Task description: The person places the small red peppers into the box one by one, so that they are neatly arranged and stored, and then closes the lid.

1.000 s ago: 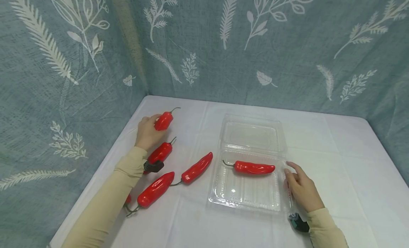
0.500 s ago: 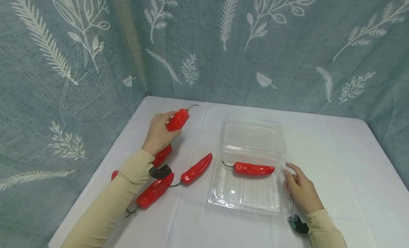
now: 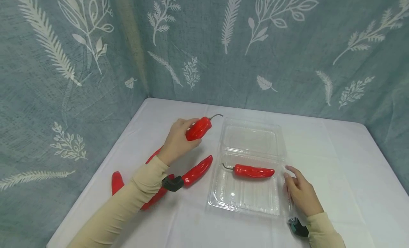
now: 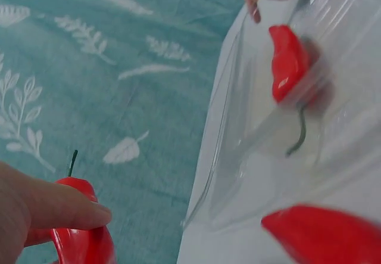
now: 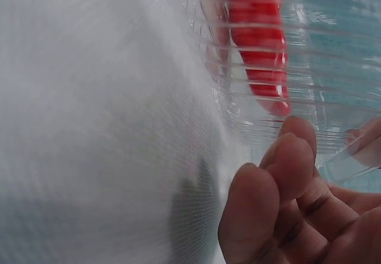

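My left hand grips a red chili pepper between thumb and fingers, its dark stem pointing right. In the left wrist view, fingers cross the held pepper. A clear plastic clamshell container lies with its lid folded back. Inside its base rests another red pepper, stem to the left. My right hand holds the container's right rim with thumb and index finger. In the right wrist view, its other fingers curl against the ribbed side wall.
More red peppers lie left of the container: one near it, one partly under the left wrist, one behind the left hand and one by the sleeve. Patterned curtain borders the white table.
My left hand has carried its pepper rightward, from the table's far left toward the container's lid. My right hand stays at the container's rim.
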`<state>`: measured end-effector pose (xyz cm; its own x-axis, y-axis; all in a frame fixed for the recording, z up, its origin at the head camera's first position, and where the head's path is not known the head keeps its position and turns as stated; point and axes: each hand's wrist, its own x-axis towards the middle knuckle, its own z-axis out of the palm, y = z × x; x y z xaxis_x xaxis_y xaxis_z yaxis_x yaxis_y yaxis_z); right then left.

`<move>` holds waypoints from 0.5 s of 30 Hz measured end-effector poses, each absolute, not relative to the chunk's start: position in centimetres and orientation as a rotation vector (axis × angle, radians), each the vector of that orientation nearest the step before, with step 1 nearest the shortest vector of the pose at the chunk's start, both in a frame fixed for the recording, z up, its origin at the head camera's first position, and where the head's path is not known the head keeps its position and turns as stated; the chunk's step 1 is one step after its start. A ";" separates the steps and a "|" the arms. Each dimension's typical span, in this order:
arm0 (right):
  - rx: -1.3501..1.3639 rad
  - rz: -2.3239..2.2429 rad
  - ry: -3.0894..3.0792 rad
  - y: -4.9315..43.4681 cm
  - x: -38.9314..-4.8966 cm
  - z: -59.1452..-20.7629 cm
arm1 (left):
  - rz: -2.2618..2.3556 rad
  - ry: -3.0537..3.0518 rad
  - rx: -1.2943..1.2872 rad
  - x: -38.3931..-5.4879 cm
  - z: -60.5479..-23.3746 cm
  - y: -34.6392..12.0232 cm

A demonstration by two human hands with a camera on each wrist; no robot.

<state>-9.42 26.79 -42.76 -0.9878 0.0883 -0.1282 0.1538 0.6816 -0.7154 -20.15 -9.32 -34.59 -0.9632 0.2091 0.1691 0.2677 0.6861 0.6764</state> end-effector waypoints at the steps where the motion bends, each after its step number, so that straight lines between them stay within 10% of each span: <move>1: 0.200 -1.205 2.807 26.8 -9.4 -42.8 | -1.147 -2.818 -0.407 -20.0 -34.6 -8.9; 15: 0.209 -1.206 2.812 26.7 -9.3 -42.8 | -1.199 -2.892 -0.499 -18.3 -34.4 -4.5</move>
<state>-9.32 26.74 -42.76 -0.9879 0.0958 -0.1216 0.1541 0.6817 -0.7152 -18.32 -4.47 -34.45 -0.9500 0.2982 0.0930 0.2765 0.6645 0.6943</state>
